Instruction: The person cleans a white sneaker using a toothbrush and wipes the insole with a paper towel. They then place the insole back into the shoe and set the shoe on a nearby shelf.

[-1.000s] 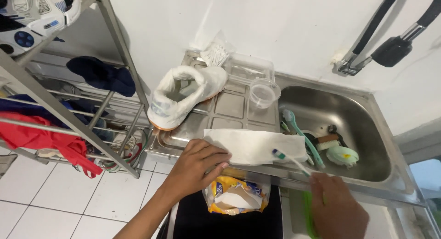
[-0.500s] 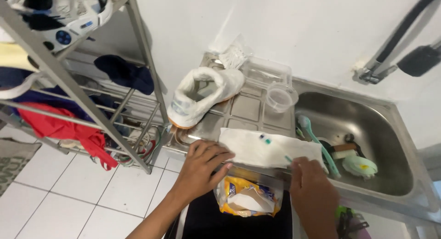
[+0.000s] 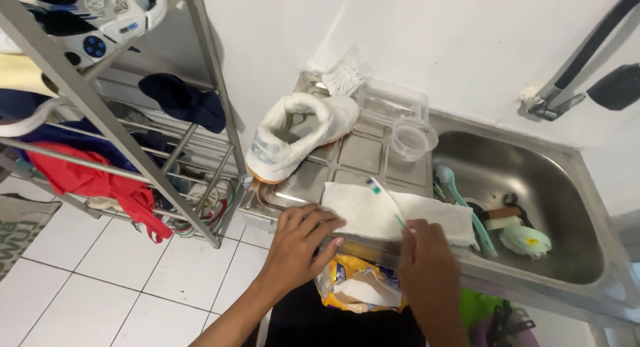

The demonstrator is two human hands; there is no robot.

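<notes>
My left hand [image 3: 298,244] rests flat on the front edge of the steel drainboard [image 3: 347,154], fingertips pinning the left end of a white cloth [image 3: 373,212] spread there. My right hand [image 3: 423,264] holds a white and green toothbrush [image 3: 387,199], its head lying on the cloth near the back edge. A white sneaker [image 3: 293,135] wrapped in white tissue lies on its side on the drainboard behind the cloth.
A clear plastic cup [image 3: 412,138] and a clear tray stand by the sink basin [image 3: 533,187], which holds a teal brush [image 3: 463,204], a small scrub brush and a green sponge. A metal rack [image 3: 113,127] with clothes stands left. A yellow packet [image 3: 357,287] sits below the counter.
My right hand carried the toothbrush from the sink's front edge leftward onto the cloth. The left hand stayed on the cloth's left end. The view shifted slightly.
</notes>
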